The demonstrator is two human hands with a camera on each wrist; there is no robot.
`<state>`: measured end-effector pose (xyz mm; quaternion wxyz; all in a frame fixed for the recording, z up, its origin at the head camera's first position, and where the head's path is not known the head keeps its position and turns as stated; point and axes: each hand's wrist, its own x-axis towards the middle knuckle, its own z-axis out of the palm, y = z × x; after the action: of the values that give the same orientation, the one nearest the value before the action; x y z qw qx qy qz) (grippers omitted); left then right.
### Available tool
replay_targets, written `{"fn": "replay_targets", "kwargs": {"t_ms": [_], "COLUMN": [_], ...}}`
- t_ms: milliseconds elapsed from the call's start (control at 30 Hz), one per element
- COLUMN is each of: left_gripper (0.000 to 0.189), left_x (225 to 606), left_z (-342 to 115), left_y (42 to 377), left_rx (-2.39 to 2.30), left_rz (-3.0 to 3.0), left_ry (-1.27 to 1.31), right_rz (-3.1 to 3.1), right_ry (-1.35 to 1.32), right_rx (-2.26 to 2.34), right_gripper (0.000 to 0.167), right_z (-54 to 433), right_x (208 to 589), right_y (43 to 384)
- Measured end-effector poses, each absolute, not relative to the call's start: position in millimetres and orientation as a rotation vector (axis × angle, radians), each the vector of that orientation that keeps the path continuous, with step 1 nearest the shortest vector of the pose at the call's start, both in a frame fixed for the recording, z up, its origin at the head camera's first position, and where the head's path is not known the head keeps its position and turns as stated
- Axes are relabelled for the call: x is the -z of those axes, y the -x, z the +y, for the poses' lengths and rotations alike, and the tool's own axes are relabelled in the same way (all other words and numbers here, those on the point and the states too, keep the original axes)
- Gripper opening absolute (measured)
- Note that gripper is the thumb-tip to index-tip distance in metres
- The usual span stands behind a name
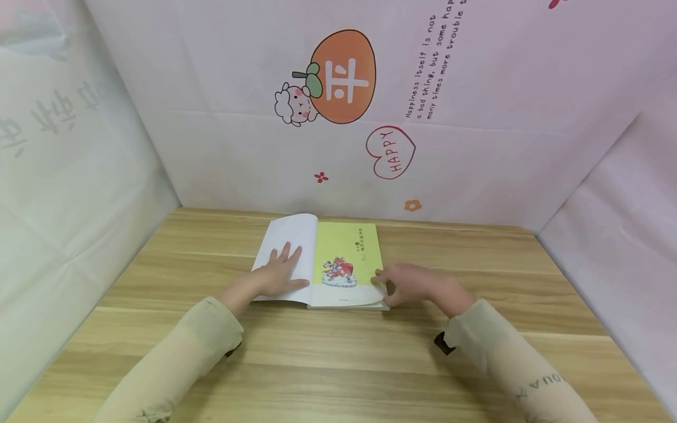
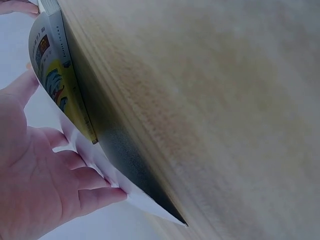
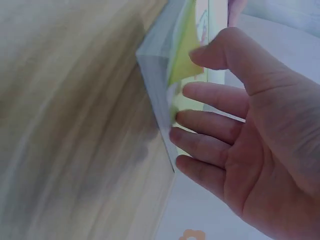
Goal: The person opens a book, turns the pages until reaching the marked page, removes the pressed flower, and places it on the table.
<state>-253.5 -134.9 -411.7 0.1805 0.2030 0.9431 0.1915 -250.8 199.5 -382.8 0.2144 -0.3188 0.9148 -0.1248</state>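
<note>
A book (image 1: 349,247) lies open on the wooden table, a plain white page on its left and a yellow title page with a small coloured drawing on its right. Spread fingers of my left hand (image 1: 276,275) press on the white page (image 2: 140,197), which bows up from the table in the left wrist view. At the book's right edge is my right hand (image 1: 409,282), fingers fairly straight and apart. Its thumb touches the raised lower corner of the yellow page (image 3: 186,47), while the other fingertips lie along the page edge (image 3: 159,100).
The wooden table (image 1: 328,364) reaches to a white printed cloth backdrop (image 1: 238,153) just behind the book. More cloth hangs at the left (image 1: 69,205) and right (image 1: 624,235). Dark bands show at both sleeve cuffs.
</note>
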Motion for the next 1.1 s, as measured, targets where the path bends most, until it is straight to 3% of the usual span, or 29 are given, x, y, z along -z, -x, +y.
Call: {"fn": "replay_targets", "kwargs": {"t_ms": [333, 733, 1100], "left_gripper": [0.091, 0.091, 0.091], "left_x": [416.7, 415.1, 414.8], "left_z": [-136.1, -135.4, -134.2], "left_y": [251.5, 250.6, 252.7], "left_rx": [-0.537, -0.556, -0.559], "left_rz": [2.671, 2.684, 2.680], "left_ry": [-0.555, -0.541, -0.529], "right_rz": [2.773, 2.714, 2.642], "right_ry": [0.797, 0.702, 0.931], "right_rx": [0.516, 0.799, 0.854], "right_gripper": [0.079, 0.091, 0.086], "right_z": [198.0, 178.8, 152.7], "right_x": [396.1, 399.1, 402.8], "right_y": [242.6, 243.8, 241.5]}}
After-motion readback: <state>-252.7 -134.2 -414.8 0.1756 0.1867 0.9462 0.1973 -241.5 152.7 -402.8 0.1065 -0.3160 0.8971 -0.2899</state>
